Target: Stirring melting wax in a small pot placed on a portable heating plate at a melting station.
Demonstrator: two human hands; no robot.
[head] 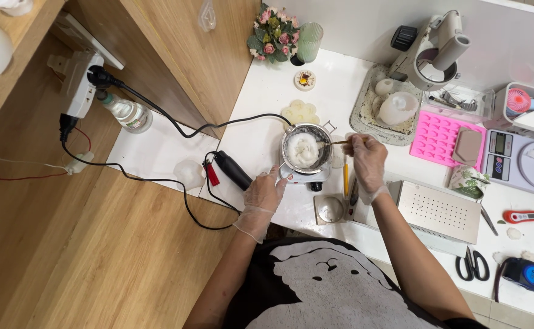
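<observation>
A small metal pot point(306, 150) with white, partly melted wax sits on a small electric hot plate point(303, 176) on the white table point(261, 109). My right hand point(367, 163), in a clear glove, holds a thin wooden stick point(335, 143) whose tip is in the wax. My gloved left hand point(263, 194) grips the pot's black handle point(232, 170), which points left.
A black cable point(157, 116) runs from a wall power strip point(81, 79) to the plate. On the right lie a pink mould point(439, 135), a digital scale point(523, 159), a perforated white box point(439, 211), scissors point(472, 265), a tape measure point(524, 273) and a thermometer point(526, 215). A flower bouquet point(273, 33) stands behind.
</observation>
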